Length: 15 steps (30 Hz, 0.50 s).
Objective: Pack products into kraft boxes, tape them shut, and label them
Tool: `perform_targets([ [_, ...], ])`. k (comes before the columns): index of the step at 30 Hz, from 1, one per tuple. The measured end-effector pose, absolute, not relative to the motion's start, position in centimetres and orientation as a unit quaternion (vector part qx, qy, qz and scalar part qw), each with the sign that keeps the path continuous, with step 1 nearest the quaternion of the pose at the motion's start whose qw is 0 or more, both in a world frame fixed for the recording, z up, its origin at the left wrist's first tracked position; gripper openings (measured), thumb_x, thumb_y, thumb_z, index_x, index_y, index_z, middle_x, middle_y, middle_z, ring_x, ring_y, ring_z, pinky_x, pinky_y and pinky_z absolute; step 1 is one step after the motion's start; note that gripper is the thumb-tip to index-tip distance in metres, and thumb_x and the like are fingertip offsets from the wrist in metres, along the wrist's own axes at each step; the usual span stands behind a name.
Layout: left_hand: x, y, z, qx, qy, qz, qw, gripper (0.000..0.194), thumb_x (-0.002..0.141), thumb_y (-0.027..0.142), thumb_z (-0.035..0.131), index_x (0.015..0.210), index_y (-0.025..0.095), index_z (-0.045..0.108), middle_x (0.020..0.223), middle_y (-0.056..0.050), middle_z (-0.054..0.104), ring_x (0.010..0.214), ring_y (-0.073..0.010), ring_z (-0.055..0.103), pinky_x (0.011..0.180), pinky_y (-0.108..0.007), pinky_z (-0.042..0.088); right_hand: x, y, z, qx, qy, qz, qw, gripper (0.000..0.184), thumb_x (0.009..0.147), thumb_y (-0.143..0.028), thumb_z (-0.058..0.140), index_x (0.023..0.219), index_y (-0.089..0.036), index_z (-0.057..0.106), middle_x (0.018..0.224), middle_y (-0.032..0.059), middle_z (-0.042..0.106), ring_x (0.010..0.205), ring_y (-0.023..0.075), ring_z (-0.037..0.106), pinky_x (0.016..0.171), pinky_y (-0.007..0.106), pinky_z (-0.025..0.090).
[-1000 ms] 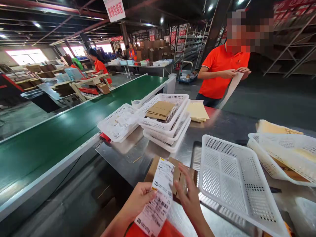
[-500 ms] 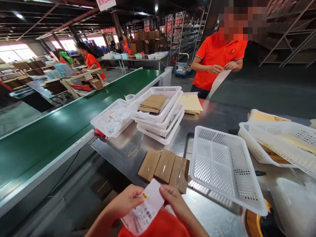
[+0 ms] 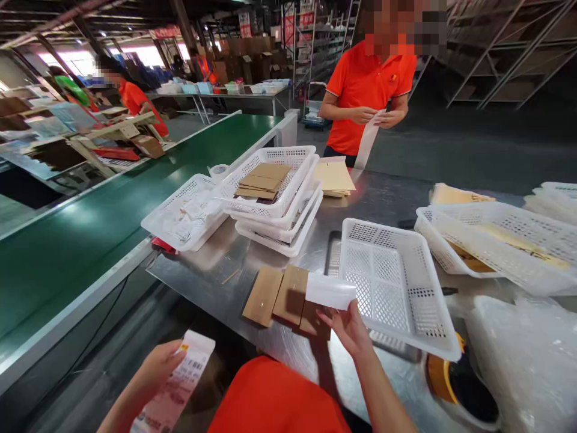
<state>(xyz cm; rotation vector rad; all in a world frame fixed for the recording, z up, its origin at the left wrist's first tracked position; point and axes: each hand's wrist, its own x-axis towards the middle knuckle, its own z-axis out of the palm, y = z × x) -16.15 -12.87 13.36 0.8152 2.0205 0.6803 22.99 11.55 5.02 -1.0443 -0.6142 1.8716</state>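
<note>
My left hand [image 3: 164, 367] is closed on a strip of printed labels [image 3: 183, 376] with a small yellow mark near its upper end. A blank-faced white label [image 3: 330, 291] hangs from the fingertips of my right hand [image 3: 347, 325], pinched at its right end. It is over the rightmost of three small brown cardboard boxes, casting a shadow there. The left box [image 3: 262, 296] and middle box [image 3: 291, 294] lie side by side, with clear tape on them. The right box [image 3: 314, 319] is partly covered by the label and my fingers.
An empty white basket [image 3: 444, 313] stands right of the boxes. Behind are stacked baskets [image 3: 288, 243] with flat brown cardboard, and a basket of papers [image 3: 157, 219]. A green conveyor [image 3: 135, 186] runs along the left. A tape roll [image 3: 439, 376] sits front right. A co-worker [image 3: 367, 90] stands across the metal table.
My hands have parted. My left hand has gone left with the label strip; my right hand has moved up and right, now holding a separate white label over the boxes. The view has shifted.
</note>
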Motion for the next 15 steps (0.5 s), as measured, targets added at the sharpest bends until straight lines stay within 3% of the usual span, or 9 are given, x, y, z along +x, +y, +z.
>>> perform_targets([
  [4,-14.6,-11.0,13.8,0.361,0.774,0.266,0.448,0.041,0.068,0.056,0.061,0.072,0.016,0.072,0.069,-0.006,0.071,0.069,-0.0251,0.061,0.064,-0.031,0.046,22.9,13.0,3.1,-0.443,-0.270,0.733,0.439,0.068,0.061,-0.085,0.059,0.096,-0.027,0.068,0.100,0.0086,0.074,0.103,0.0317,0.065,0.086,0.061,0.053],
  [7,-14.8,-11.1,14.0,0.358,0.785,0.249,0.441,0.038,0.069,0.052,0.060,0.069,0.016,0.070,0.067,-0.006,0.070,0.065,-0.0235,0.059,0.062,-0.030,0.044,24.1,14.6,3.6,-0.455,-0.266,0.712,0.464,0.067,0.060,-0.084,0.062,0.094,-0.026,0.067,0.095,0.0080,0.074,0.094,0.0294,0.068,0.081,0.053,0.057],
  [9,-15.1,-11.3,13.9,0.361,0.790,0.240,0.434,0.037,0.068,0.053,0.059,0.065,0.017,0.068,0.065,-0.005,0.069,0.066,-0.0241,0.059,0.062,-0.031,0.044,24.7,14.8,4.5,-0.466,-0.272,0.712,0.450,0.067,0.060,-0.082,0.064,0.092,-0.024,0.065,0.092,0.0077,0.073,0.084,0.0275,0.071,0.064,0.041,0.059],
  [12,-15.0,-11.4,13.6,0.356,0.788,0.247,0.438,0.036,0.068,0.053,0.059,0.064,0.018,0.067,0.064,-0.003,0.068,0.066,-0.0245,0.058,0.063,-0.031,0.044,24.4,13.7,6.1,-0.499,-0.292,0.698,0.422,0.059,0.062,-0.071,0.073,0.090,-0.020,0.063,0.086,0.0065,0.073,0.064,0.0231,0.071,0.037,0.025,0.046],
  [13,-14.9,-11.3,13.5,0.351,0.787,0.251,0.441,0.036,0.068,0.053,0.059,0.064,0.018,0.067,0.064,-0.003,0.067,0.066,-0.0241,0.057,0.063,-0.031,0.044,24.2,13.1,6.5,-0.512,-0.293,0.678,0.438,0.057,0.064,-0.068,0.074,0.091,-0.019,0.063,0.085,0.0057,0.072,0.062,0.0223,0.071,0.036,0.024,0.045],
  [15,-14.5,-10.8,13.3,0.333,0.794,0.257,0.439,0.036,0.067,0.052,0.061,0.063,0.017,0.067,0.062,-0.003,0.065,0.065,-0.0232,0.056,0.063,-0.031,0.043,23.6,11.9,7.0,-0.523,-0.282,0.630,0.499,0.056,0.070,-0.067,0.070,0.098,-0.020,0.062,0.090,0.0056,0.073,0.073,0.0239,0.073,0.051,0.029,0.057],
])
